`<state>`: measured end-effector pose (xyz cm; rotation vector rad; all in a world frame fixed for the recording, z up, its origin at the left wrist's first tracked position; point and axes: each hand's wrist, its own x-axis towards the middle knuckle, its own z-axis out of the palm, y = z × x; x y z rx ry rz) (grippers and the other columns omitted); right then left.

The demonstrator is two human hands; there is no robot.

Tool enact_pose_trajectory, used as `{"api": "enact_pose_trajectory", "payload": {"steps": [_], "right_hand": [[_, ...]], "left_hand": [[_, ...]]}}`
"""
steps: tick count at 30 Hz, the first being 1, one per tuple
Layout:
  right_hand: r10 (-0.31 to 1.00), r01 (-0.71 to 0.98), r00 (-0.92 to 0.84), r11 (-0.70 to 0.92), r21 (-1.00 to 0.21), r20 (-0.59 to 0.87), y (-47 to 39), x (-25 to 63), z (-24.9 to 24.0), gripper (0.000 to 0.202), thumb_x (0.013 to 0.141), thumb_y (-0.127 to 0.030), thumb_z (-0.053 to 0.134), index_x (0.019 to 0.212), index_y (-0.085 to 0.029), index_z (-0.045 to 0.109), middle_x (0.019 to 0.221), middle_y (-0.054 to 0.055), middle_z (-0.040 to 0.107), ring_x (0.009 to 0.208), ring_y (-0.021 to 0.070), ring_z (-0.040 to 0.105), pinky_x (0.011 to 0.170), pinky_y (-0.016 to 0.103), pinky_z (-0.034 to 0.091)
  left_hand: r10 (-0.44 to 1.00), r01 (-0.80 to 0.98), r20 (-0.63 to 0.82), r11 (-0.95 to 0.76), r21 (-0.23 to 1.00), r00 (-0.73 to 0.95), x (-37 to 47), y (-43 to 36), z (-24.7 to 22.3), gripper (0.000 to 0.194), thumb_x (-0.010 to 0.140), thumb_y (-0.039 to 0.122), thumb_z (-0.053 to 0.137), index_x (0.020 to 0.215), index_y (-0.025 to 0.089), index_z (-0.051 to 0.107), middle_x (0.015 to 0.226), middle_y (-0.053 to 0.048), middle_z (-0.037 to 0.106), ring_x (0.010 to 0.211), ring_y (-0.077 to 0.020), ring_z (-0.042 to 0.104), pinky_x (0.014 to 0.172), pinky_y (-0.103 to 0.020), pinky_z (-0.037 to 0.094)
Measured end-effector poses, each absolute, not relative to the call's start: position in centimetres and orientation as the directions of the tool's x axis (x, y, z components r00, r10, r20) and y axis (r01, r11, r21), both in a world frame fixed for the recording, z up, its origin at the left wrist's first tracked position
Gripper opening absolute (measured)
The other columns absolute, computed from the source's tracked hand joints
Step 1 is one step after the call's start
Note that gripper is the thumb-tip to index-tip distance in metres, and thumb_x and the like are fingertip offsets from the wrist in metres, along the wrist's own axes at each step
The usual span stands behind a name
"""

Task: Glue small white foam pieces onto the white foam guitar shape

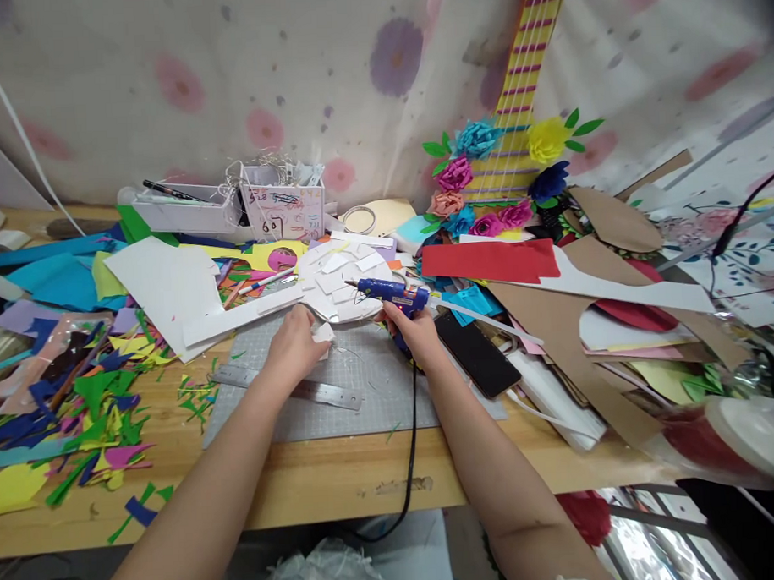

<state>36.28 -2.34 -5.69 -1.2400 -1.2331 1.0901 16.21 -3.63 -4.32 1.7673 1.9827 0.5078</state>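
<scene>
At the left end of the wooden table [329, 461], scraps of paper [102, 393] in green, blue, yellow and pink lie in a loose heap. Next comes a white sheet [164, 281] with an angled outline, and behind it a white tray [187, 214] with a black pen [171, 193] lying across its top. A white box [289, 213] marked with numbers stands beside the tray, wires spilling over its rim.

Farther right, the left hand [293, 348] is above the grey mat [379, 417], pinching a small white piece [323, 333] between thumb and fingers. A metal ruler [327, 394] lies slantwise on the mat, nearer the person and partly behind the left forearm. Just beyond the left hand is a white cutout [329, 283], its long narrow arm pointing left and its round part bearing several small white pieces.

The right hand [414, 327] is wrapped around a blue glue gun [390, 293], whose tip points left over the round part. A white stick [489, 316] extends from its back, and a black cord [413, 441] hangs down past the table edge.

To the right of that hand lies a dark phone [478, 354]. Beyond it are red paper [491, 261], a yellow guitar neck [524, 74] ringed at its foot with paper flowers [476, 140], and brown cardboard [546, 318].
</scene>
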Motion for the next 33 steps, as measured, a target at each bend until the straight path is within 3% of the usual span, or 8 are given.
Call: {"api": "enact_pose_trajectory", "payload": {"steps": [2,5,8,11,17,21,26,33], "right_hand": [[0.997,0.074,0.043,0.059,-0.996,0.062,-2.4,36.3,-5.8,0.035,0.072,-0.053,0.064,0.068,-0.018,0.061,0.067,0.004,0.066,0.048,0.0098,0.044,0.049,0.025,0.039],[0.997,0.102,-0.029,0.070,-0.992,0.067,-2.7,36.2,-5.9,0.035,0.073,-0.053,0.063,0.065,-0.019,0.060,0.064,0.003,0.063,0.049,0.0098,0.044,0.050,0.025,0.038],[0.988,0.156,-0.140,0.081,-0.984,0.059,-3.1,36.2,-5.6,0.038,0.075,-0.053,0.061,0.059,-0.019,0.058,0.058,0.000,0.057,0.049,0.0097,0.043,0.050,0.025,0.037],[0.972,0.225,-0.230,0.101,-0.969,0.048,-3.6,36.1,-5.1,0.039,0.077,-0.052,0.059,0.056,-0.019,0.058,0.052,-0.002,0.049,0.049,0.0096,0.042,0.051,0.025,0.035],[0.979,0.252,-0.203,0.071,-0.965,0.019,-3.5,36.1,-4.9,0.039,0.076,-0.054,0.058,0.058,-0.019,0.060,0.049,-0.003,0.046,0.048,0.0098,0.041,0.050,0.025,0.035],[0.993,0.212,-0.119,0.042,-0.976,0.017,-3.1,36.2,-5.4,0.038,0.075,-0.055,0.060,0.064,-0.018,0.065,0.055,0.000,0.055,0.050,0.0104,0.044,0.052,0.025,0.038],[0.996,0.275,-0.087,0.037,-0.961,0.013,-3.2,36.0,-5.6,0.036,0.073,-0.054,0.063,0.071,-0.018,0.067,0.070,0.004,0.066,0.056,0.0122,0.050,0.054,0.025,0.040],[0.973,0.327,-0.227,0.116,-0.938,0.041,-3.9,35.2,-5.2,0.035,0.075,-0.051,0.061,0.061,-0.019,0.060,0.059,0.000,0.059,0.057,0.0129,0.053,0.057,0.026,0.040]], "left_hand": [[0.989,0.676,-0.086,0.142,0.723,-0.116,14.8,-3.8,-3.9,0.039,0.062,0.022,0.075,0.090,0.019,0.048,0.093,-0.006,0.062,0.082,-0.0217,0.062,0.073,-0.034,0.046],[0.957,0.166,-0.181,0.221,0.961,-0.227,13.7,-4.3,-3.6,0.037,0.064,0.018,0.076,0.090,0.018,0.050,0.086,-0.002,0.064,0.077,-0.0142,0.062,0.073,-0.027,0.048],[0.899,-0.367,-0.426,0.363,0.856,-0.104,13.6,-5.0,-3.4,0.013,0.079,0.015,0.063,0.090,0.013,0.057,0.080,-0.003,0.066,0.071,-0.0090,0.063,0.070,-0.021,0.050],[0.846,-0.577,-0.531,0.460,0.674,0.055,13.7,-5.4,-3.3,0.011,0.087,0.012,0.052,0.091,0.010,0.063,0.084,-0.007,0.069,0.075,-0.0101,0.066,0.067,-0.019,0.053],[0.847,-0.614,-0.521,0.469,0.635,0.108,13.4,-5.8,-3.2,0.014,0.085,0.006,0.052,0.086,0.010,0.065,0.089,-0.010,0.071,0.082,-0.0158,0.070,0.065,-0.020,0.057],[0.875,-0.588,-0.480,0.422,0.690,0.066,13.4,-5.8,-3.2,0.017,0.077,-0.002,0.053,0.080,0.012,0.062,0.087,-0.008,0.071,0.088,-0.0193,0.070,0.070,-0.023,0.058],[0.897,-0.517,-0.438,0.351,0.781,-0.054,13.6,-5.7,-3.3,0.013,0.076,-0.001,0.054,0.077,0.011,0.059,0.079,-0.005,0.068,0.084,-0.0197,0.071,0.073,-0.028,0.060],[0.875,-0.329,-0.375,0.272,0.904,-0.307,14.3,-5.3,-4.8,0.012,0.076,0.007,0.057,0.086,0.011,0.063,0.078,-0.005,0.068,0.071,-0.0122,0.067,0.073,-0.026,0.058]]}}
